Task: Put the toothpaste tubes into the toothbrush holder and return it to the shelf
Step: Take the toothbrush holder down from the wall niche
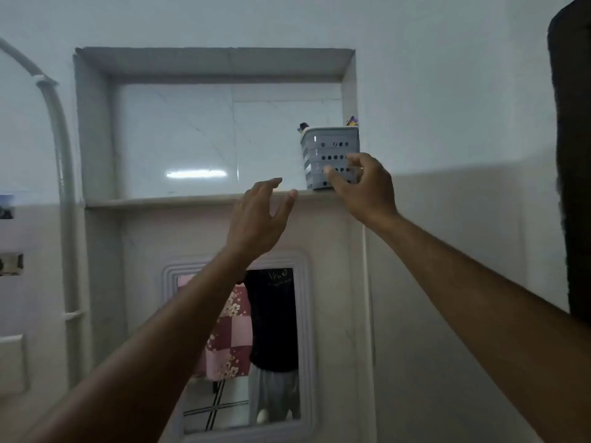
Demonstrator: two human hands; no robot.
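Observation:
A grey perforated toothbrush holder stands upright at the right end of the wall niche's shelf. Two tube ends poke above its rim, one dark at the left and one purple and yellow at the right. My right hand is at the holder's lower front, thumb and fingertips touching its wall in a loose hold. My left hand hovers just below the shelf edge to the holder's left, fingers spread, holding nothing.
The niche is a recessed tiled opening with its right wall close beside the holder. A framed mirror hangs below the shelf. A white pipe runs down the left wall. A dark object fills the right edge.

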